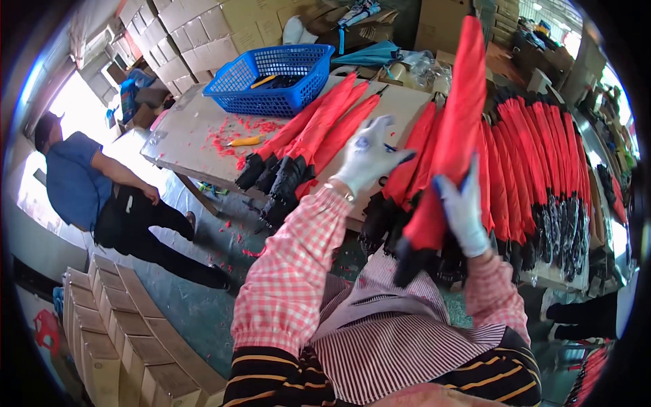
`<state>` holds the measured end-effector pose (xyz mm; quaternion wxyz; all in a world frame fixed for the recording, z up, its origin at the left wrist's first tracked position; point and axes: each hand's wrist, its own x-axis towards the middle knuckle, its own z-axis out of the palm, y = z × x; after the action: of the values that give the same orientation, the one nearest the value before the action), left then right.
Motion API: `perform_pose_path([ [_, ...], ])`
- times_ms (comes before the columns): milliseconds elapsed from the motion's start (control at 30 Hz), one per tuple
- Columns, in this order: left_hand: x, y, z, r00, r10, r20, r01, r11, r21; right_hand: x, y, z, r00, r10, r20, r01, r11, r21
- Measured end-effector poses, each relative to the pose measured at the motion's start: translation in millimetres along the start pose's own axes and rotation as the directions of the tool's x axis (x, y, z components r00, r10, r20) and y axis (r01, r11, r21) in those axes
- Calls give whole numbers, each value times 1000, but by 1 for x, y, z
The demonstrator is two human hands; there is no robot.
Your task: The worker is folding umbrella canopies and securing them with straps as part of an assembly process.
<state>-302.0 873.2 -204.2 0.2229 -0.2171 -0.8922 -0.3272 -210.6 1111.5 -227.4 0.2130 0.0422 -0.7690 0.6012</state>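
A folded red umbrella (460, 102) with a black lower end stands nearly upright in front of me, leaning slightly. My right hand (466, 210), in a white glove, is wrapped round its lower part. My left hand (369, 154), also gloved, is off the umbrella with its fingers spread. It hovers over the table between two groups of umbrellas. To its left lies a small pile of folded red umbrellas (319, 129) with black ends. On the right a long row of similar umbrellas (536, 156) lies side by side, partly hidden by the one I hold.
A blue plastic basket (271, 81) stands on the table (183, 146). A yellow-handled tool (245, 141) lies among red scraps. Stacked cartons (196, 34) rise behind; more boxes (115, 325) stand at lower left. A person in blue (81, 176) walks at left.
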Motion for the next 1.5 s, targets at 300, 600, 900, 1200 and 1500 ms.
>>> perform_pose_path([
  [300,-22,-195,-63,693,-715,89,490,559,669,119,96,-26,944,249,218,-36,732,-680],
  [600,-100,-269,-143,838,-540,79,545,832,-102,113,60,3,860,420,290,190,263,-946],
  [900,-332,-85,-208,690,-216,691,723,153,-673,8,-17,141,598,244,763,-758,482,440],
  [1200,-346,-76,-139,542,-612,576,798,159,-582,-53,-28,240,196,-382,903,139,922,360],
  [1500,-319,-103,-145,570,-674,470,793,299,-531,148,126,321,828,77,555,367,675,-641],
])
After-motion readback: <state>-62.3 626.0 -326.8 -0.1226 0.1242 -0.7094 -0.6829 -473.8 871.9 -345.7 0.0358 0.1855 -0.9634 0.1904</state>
